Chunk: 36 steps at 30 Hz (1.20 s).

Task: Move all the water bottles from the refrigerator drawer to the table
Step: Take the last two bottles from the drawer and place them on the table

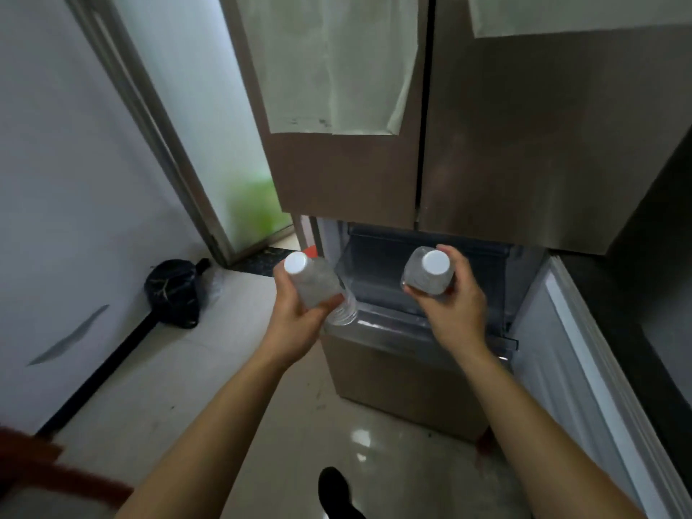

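Observation:
My left hand (299,312) grips a clear water bottle with a white cap (314,282), held tilted just left of the pulled-out refrigerator drawer (397,324). My right hand (455,305) grips a second clear, white-capped water bottle (427,273) above the drawer's open bin. The part of the transparent bin that shows holds no bottle. The table is out of view.
The brown refrigerator doors (486,144) above the drawer are closed. A black bag (174,292) lies on the floor by the white wall at the left. A reddish-brown wooden edge (33,466) shows at the lower left. My dark shoe (335,488) stands on the glossy tile floor.

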Tool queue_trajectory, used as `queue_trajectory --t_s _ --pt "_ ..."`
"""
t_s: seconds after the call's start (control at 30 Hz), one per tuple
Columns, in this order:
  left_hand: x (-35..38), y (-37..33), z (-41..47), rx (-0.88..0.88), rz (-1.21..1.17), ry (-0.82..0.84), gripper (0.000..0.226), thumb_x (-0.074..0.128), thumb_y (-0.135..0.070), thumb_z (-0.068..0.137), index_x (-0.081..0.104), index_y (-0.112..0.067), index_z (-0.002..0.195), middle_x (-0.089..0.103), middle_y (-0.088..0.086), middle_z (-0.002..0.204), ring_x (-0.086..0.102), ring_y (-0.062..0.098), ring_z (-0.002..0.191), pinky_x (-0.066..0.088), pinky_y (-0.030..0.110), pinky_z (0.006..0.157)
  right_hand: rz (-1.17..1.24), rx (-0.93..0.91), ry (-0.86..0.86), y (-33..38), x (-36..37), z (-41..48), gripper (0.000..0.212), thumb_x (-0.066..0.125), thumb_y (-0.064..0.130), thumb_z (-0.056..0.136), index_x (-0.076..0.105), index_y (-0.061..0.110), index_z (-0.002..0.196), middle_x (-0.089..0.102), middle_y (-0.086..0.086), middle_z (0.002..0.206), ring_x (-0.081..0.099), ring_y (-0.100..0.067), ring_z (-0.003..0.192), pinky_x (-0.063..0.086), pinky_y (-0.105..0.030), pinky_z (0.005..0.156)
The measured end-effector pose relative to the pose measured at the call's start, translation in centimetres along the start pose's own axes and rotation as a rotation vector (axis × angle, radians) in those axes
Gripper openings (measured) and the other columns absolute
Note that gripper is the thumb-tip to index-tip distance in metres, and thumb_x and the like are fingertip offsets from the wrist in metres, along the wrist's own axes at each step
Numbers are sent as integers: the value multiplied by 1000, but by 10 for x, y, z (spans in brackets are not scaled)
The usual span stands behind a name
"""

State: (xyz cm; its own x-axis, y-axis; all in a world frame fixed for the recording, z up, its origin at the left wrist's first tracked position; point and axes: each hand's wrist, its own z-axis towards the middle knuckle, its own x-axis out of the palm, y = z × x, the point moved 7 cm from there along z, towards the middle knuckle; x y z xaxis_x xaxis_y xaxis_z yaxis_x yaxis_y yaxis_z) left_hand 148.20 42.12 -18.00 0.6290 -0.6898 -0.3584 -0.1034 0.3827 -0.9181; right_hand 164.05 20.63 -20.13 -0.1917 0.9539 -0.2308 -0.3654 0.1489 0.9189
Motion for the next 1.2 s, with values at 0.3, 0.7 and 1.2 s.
queue_trajectory --t_s 0.3,0.7,1.2 --pt "-188 13 -132 -97 115 -275 77 78 -28 77 27 -41 133 45 2 131 50 19 123 45 50 106 70 -51 500 93 149 -123 87 89 25 70 38 58 132 54 18 128 55 -17 121 51 -53 98" --pt "-532 100 -372 -308 234 -701 76 76 -9 82 32 -30 140 43 1 132 46 20 122 42 47 106 -38 -374 905 274 418 -387 79 76 46 78 31 47 142 61 9 130 61 -23 111 51 -43 88" --pt "-813 213 -522 -461 260 -1048 83 83 -8 74 37 -27 141 45 1 134 47 23 126 40 55 108 98 -418 1282 380 700 -612 79 83 28 77 31 48 134 51 21 120 53 -11 116 50 -44 97"
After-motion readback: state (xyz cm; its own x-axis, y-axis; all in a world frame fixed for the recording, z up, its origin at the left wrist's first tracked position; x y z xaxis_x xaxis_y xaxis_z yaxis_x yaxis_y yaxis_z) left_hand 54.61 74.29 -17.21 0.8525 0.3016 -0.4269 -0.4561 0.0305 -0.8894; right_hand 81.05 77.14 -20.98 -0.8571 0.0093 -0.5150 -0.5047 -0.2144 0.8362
